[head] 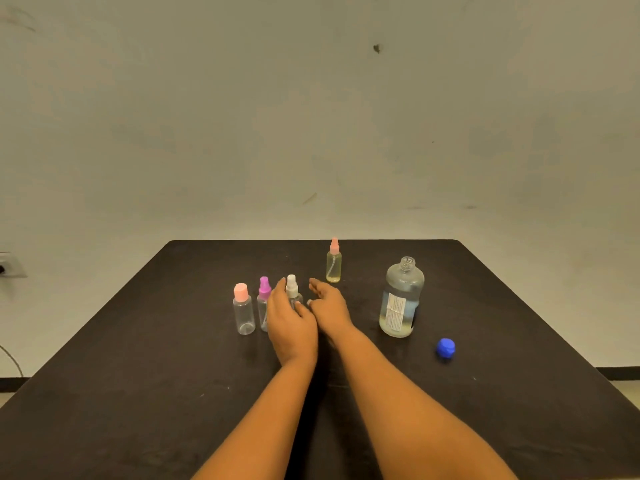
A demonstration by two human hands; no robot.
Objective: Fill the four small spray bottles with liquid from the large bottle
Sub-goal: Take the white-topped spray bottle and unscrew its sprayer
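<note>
Four small bottles stand on the black table. A pink-capped clear bottle is leftmost, then a magenta-topped spray bottle, then a white-topped spray bottle. My left hand curls around the white-topped bottle's body, hiding most of it. My right hand hovers just right of it, fingers apart, holding nothing. Farther back stands a pink-topped spray bottle filled with yellowish liquid. The large clear bottle stands uncapped at the right, partly full. Its blue cap lies on the table near it.
A pale wall rises behind the table's far edge. A wall socket and a cable sit at the far left. Floor shows past the table's right corner.
</note>
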